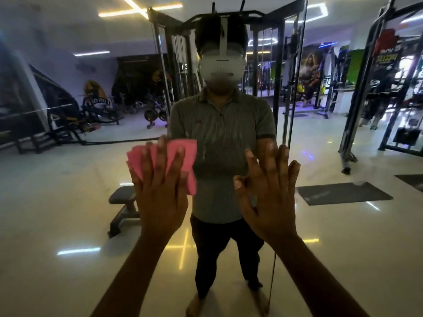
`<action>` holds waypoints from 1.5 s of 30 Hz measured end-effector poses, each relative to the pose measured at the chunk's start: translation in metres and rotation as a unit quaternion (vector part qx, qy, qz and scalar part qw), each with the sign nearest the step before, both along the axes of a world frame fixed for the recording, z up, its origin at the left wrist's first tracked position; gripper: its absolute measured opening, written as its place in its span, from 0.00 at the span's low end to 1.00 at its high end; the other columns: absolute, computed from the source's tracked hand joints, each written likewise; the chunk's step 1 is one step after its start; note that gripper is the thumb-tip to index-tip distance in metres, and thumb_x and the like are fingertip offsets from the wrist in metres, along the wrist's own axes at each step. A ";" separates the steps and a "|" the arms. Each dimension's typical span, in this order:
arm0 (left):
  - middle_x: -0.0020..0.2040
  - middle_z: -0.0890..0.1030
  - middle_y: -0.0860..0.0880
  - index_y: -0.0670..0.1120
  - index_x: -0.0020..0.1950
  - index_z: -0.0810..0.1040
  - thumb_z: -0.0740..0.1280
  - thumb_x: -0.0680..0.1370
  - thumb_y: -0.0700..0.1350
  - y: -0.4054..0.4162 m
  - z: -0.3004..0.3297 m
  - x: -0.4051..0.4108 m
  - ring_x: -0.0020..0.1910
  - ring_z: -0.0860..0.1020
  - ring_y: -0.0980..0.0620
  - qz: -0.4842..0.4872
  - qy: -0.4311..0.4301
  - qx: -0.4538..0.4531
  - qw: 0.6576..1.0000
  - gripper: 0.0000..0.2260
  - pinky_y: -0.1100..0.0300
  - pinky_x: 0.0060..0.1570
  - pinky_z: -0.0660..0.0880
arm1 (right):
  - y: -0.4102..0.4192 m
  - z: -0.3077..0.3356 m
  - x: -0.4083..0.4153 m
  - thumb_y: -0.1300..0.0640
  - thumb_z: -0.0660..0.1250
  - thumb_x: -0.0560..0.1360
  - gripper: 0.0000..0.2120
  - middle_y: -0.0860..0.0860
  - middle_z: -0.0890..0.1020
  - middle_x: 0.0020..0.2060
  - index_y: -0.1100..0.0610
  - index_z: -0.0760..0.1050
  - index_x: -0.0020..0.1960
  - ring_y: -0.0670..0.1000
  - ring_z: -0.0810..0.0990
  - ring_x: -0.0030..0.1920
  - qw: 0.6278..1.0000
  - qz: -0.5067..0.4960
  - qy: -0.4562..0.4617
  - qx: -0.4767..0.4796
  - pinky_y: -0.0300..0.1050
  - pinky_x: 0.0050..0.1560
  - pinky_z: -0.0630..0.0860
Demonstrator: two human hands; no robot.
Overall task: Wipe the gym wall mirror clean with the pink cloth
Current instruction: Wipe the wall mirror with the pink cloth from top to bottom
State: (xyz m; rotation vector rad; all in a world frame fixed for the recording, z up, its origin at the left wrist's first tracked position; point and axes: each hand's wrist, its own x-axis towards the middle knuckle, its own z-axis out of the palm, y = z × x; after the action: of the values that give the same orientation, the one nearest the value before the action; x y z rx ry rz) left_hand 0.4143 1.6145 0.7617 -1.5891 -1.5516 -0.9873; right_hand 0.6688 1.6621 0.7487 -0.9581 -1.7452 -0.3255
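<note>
The wall mirror (68, 202) fills the whole view and reflects the gym and a person wearing a headset. My left hand (160, 191) lies flat with straight, spread fingers and presses the pink cloth (183, 156) against the glass at mid height, left of centre. The cloth is crumpled and sticks out above and to the right of the fingers. My right hand (270, 191) is flat against the mirror beside it, fingers straight and spread, holding nothing. A vertical seam (297, 88) in the mirror runs just right of that hand.
The reflection shows a weight bench (123, 209) low on the left, a cable machine behind the person, racks on the right and dark floor mats (343, 193). Everything else in view is reflected glossy floor.
</note>
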 end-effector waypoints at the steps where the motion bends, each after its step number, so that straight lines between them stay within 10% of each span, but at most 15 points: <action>1: 0.89 0.50 0.41 0.51 0.88 0.54 0.53 0.90 0.56 0.008 0.019 0.009 0.87 0.48 0.34 0.005 -0.033 0.020 0.999 0.27 0.24 0.81 0.49 | 0.000 0.000 -0.002 0.44 0.67 0.85 0.34 0.57 0.50 0.89 0.53 0.61 0.87 0.65 0.45 0.89 1.000 -0.003 0.004 -0.002 0.77 0.84 0.47; 7: 0.89 0.52 0.44 0.58 0.89 0.46 0.46 0.91 0.56 -0.001 -0.049 -0.001 0.87 0.53 0.34 -0.084 0.156 -0.080 0.981 0.26 0.20 0.75 0.59 | 0.002 -0.003 -0.007 0.44 0.67 0.85 0.35 0.58 0.51 0.89 0.55 0.62 0.87 0.65 0.45 0.88 1.000 -0.017 0.011 0.000 0.75 0.85 0.45; 13: 0.89 0.48 0.42 0.54 0.89 0.47 0.57 0.89 0.55 0.025 0.040 -0.002 0.88 0.47 0.34 0.016 -0.044 0.066 0.997 0.31 0.25 0.81 0.47 | 0.003 -0.003 -0.014 0.44 0.64 0.86 0.34 0.60 0.52 0.89 0.55 0.60 0.87 0.66 0.46 0.88 0.999 -0.035 0.017 0.002 0.76 0.84 0.45; 19: 0.90 0.50 0.45 0.56 0.89 0.51 0.60 0.88 0.55 -0.010 -0.078 -0.028 0.88 0.48 0.38 -0.049 0.206 -0.052 0.976 0.31 0.25 0.81 0.50 | 0.001 -0.004 -0.013 0.45 0.67 0.85 0.36 0.60 0.52 0.89 0.57 0.61 0.87 0.66 0.46 0.88 0.999 -0.043 0.010 0.008 0.75 0.85 0.45; 25: 0.89 0.48 0.43 0.54 0.89 0.52 0.51 0.90 0.58 0.019 0.038 -0.016 0.88 0.46 0.35 -0.002 -0.042 0.061 0.997 0.27 0.26 0.82 0.45 | -0.002 -0.002 -0.021 0.46 0.66 0.85 0.34 0.60 0.51 0.89 0.59 0.62 0.86 0.66 0.45 0.88 0.998 -0.047 0.030 0.000 0.77 0.83 0.46; 31: 0.88 0.54 0.43 0.54 0.87 0.56 0.66 0.84 0.52 -0.008 -0.087 -0.034 0.88 0.43 0.39 -0.047 0.229 -0.038 0.971 0.33 0.30 0.83 0.42 | -0.009 -0.004 -0.029 0.49 0.65 0.86 0.34 0.61 0.51 0.89 0.59 0.60 0.87 0.66 0.45 0.88 0.998 -0.047 0.049 -0.006 0.77 0.84 0.46; 37: 0.88 0.51 0.39 0.52 0.89 0.53 0.47 0.90 0.60 0.013 0.030 -0.041 0.87 0.49 0.32 -0.008 -0.051 0.065 0.997 0.27 0.24 0.81 0.46 | -0.012 -0.010 -0.040 0.48 0.66 0.86 0.33 0.60 0.51 0.89 0.59 0.61 0.87 0.65 0.45 0.89 0.997 -0.058 0.052 -0.019 0.76 0.84 0.46; 42: 0.85 0.59 0.42 0.51 0.84 0.62 0.71 0.82 0.51 0.014 -0.054 -0.005 0.88 0.41 0.39 -0.082 0.207 0.020 0.975 0.32 0.36 0.84 0.35 | -0.015 -0.010 -0.044 0.45 0.64 0.87 0.34 0.58 0.48 0.89 0.58 0.60 0.87 0.64 0.44 0.89 0.997 -0.054 0.058 -0.023 0.73 0.86 0.43; 45: 0.88 0.55 0.42 0.51 0.85 0.59 0.66 0.83 0.53 -0.008 -0.085 -0.038 0.88 0.42 0.40 -0.065 0.199 -0.013 0.978 0.32 0.36 0.84 0.36 | -0.016 -0.013 -0.035 0.47 0.64 0.87 0.33 0.58 0.50 0.89 0.57 0.61 0.87 0.62 0.44 0.89 0.997 -0.058 0.050 -0.033 0.73 0.85 0.45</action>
State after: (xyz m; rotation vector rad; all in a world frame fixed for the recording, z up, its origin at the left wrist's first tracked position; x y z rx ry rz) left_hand 0.3766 1.6062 0.6767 -1.7956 -1.2005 -0.6637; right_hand 0.6333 1.6458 0.7359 -1.1079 -1.6213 -0.2901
